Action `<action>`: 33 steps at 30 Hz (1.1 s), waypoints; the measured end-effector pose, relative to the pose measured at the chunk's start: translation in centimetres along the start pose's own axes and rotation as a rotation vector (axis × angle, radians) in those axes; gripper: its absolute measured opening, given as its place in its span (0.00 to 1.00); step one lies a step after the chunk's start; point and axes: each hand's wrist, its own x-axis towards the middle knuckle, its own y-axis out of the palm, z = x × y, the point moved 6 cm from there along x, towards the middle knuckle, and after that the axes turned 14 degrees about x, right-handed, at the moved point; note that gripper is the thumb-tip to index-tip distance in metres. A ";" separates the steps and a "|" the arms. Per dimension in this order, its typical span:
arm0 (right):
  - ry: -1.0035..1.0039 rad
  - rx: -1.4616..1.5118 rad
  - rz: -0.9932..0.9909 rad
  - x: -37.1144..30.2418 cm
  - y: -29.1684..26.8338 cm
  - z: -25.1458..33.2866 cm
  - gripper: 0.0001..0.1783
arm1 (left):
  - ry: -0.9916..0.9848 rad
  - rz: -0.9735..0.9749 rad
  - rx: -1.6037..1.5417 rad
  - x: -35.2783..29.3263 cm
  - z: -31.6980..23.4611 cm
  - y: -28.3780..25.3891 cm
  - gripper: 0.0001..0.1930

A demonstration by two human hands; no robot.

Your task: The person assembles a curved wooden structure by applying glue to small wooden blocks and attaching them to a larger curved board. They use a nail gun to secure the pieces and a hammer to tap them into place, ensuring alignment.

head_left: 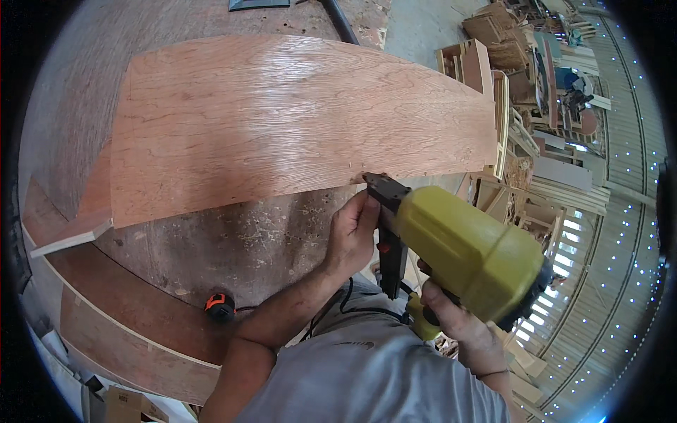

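My right hand (455,317) is wrapped round the handle of a yellow-green and black nail gun (465,247), which lies at an angle across the right of the view. Its black nose meets the near edge of a large reddish plywood panel (296,113). Close against that nose, my left hand (352,233) is closed, thumb and fingers together at the panel's edge; what lies between them is hidden. The panel has a curved far edge, and a board (74,233) stands under its left end.
An orange and black tape measure (220,307) rests on the scuffed worktable (261,240). Along the table's left and near side runs a curved wooden strip (148,303). A dark hose (338,21) lies at the far side. Stacked wooden parts (493,32) fill the right.
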 end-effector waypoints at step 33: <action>0.042 -0.066 0.080 0.6 1.6 1.2 0.22 | 0.050 -0.112 0.029 -0.5 -0.2 -1.3 0.15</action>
